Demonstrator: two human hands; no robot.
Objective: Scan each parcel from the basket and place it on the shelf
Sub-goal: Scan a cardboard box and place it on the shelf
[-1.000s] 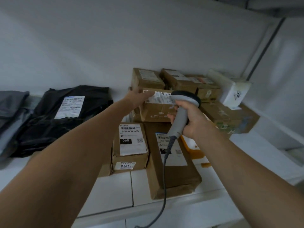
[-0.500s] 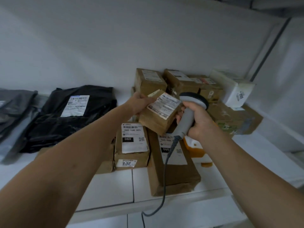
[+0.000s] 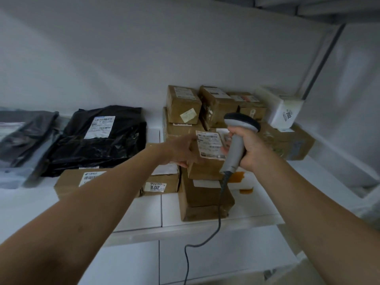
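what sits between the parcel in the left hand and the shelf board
A long brown box lies flat on the shelf right under the parcel that the left hand holds. The board in front, left of that box, shows bare.

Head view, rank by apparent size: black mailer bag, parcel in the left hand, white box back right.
1. black mailer bag, clearly largest.
2-3. parcel and white box look about alike; the parcel is nearer the camera and partly covered by the left hand, so I won't rank them.
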